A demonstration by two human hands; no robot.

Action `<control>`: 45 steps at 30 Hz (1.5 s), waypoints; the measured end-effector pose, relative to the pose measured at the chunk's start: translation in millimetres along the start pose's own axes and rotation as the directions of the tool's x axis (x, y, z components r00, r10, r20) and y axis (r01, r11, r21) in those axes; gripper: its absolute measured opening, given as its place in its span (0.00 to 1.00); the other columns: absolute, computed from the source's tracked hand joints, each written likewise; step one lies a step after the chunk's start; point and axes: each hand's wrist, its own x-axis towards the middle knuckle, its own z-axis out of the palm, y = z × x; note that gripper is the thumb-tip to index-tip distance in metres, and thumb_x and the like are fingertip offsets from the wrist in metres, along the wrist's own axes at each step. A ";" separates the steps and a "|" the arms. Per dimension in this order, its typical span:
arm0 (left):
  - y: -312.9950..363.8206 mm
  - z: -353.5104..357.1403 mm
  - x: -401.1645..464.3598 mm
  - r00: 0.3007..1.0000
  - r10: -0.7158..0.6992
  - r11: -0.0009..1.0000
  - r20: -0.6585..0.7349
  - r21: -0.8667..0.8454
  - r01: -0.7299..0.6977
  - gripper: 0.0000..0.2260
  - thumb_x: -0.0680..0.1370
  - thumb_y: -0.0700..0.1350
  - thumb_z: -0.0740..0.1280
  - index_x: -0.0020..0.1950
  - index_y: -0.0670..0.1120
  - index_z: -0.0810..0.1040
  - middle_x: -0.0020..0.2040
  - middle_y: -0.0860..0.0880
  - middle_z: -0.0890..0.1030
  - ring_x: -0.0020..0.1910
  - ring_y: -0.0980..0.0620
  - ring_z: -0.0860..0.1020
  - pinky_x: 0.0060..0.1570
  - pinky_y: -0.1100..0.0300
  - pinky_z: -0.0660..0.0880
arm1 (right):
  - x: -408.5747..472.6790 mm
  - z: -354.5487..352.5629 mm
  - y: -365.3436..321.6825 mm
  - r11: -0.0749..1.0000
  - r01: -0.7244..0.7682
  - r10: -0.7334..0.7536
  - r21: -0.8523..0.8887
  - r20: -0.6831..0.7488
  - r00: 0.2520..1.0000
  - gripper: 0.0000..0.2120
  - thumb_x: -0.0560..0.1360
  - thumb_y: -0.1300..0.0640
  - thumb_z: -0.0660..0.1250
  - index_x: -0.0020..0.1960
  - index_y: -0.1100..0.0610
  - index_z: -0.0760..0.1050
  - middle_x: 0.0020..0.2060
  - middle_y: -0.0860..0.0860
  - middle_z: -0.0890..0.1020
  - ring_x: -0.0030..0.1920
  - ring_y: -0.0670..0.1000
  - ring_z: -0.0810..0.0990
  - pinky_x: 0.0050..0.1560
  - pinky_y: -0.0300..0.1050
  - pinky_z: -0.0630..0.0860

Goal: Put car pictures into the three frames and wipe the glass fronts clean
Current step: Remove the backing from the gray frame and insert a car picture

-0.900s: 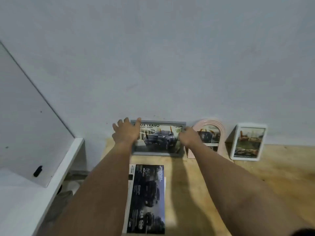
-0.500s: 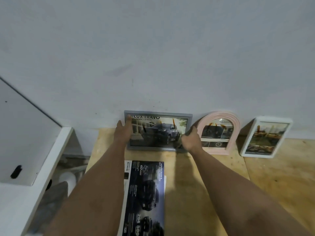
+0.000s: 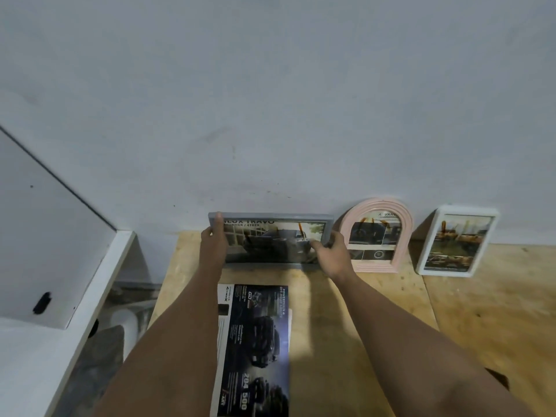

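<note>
A grey rectangular frame (image 3: 270,218) with a car picture stands at the back of the wooden table (image 3: 346,326), tilted back toward the wall. My left hand (image 3: 213,245) grips its left edge, thumb at the upper corner. My right hand (image 3: 332,255) holds its lower right corner. To the right a pink arched frame (image 3: 376,206) and a white rectangular frame (image 3: 460,210) lean on the wall, each with a car picture in it.
A car brochure (image 3: 255,350) lies on the table between my forearms. A white board and ledge (image 3: 60,266) stand at the left, with a gap down to the floor beside the table's left edge. The grey wall (image 3: 270,100) rises directly behind the frames.
My left hand slid from the frame's top left corner down its left edge, and my right hand dropped to the lower right corner. The grey frame now tilts further back.
</note>
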 end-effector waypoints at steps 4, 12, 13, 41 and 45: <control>13.2 -5.1 -71.8 0.999 0.050 0.991 0.013 -0.122 -0.048 0.38 0.67 0.82 0.55 0.43 0.50 0.85 0.49 0.40 0.86 0.49 0.37 0.84 0.55 0.37 0.79 | -37.4 -13.8 15.7 0.994 0.001 0.001 0.107 -0.022 1.000 0.44 0.65 0.20 0.67 0.72 0.47 0.72 0.64 0.47 0.80 0.64 0.54 0.80 0.67 0.60 0.76; -32.0 -18.4 -168.6 0.999 -0.016 0.980 -0.047 -0.201 0.007 0.38 0.72 0.78 0.52 0.53 0.45 0.79 0.48 0.41 0.77 0.46 0.45 0.79 0.50 0.48 0.76 | -146.0 -61.5 49.2 0.928 -0.053 0.096 0.369 -0.099 0.990 0.32 0.75 0.26 0.58 0.50 0.54 0.81 0.51 0.57 0.84 0.53 0.58 0.83 0.59 0.64 0.80; -40.0 -15.0 -175.6 0.999 -0.030 0.977 -0.036 -0.213 0.021 0.32 0.77 0.71 0.54 0.58 0.46 0.78 0.57 0.37 0.78 0.54 0.42 0.79 0.54 0.46 0.77 | -154.6 -69.3 59.5 0.916 -0.064 0.118 0.396 -0.113 0.987 0.29 0.77 0.28 0.59 0.49 0.53 0.81 0.50 0.55 0.84 0.52 0.55 0.83 0.58 0.62 0.80; -169.7 120.6 -255.7 0.979 -0.202 0.979 0.029 0.039 0.201 0.19 0.82 0.42 0.61 0.73 0.50 0.70 0.65 0.44 0.77 0.59 0.43 0.78 0.49 0.51 0.77 | -130.9 -234.6 248.9 0.885 -0.371 0.362 0.280 0.087 0.928 0.21 0.81 0.66 0.55 0.67 0.52 0.78 0.59 0.57 0.81 0.55 0.59 0.80 0.49 0.54 0.81; -175.5 124.8 -254.2 0.986 -0.167 0.976 0.000 0.142 0.165 0.18 0.81 0.42 0.65 0.72 0.46 0.73 0.60 0.39 0.80 0.48 0.44 0.79 0.46 0.53 0.76 | -129.6 -237.5 247.5 0.895 -0.387 0.370 0.223 0.113 0.922 0.16 0.82 0.68 0.57 0.61 0.56 0.80 0.50 0.56 0.85 0.49 0.57 0.82 0.45 0.50 0.82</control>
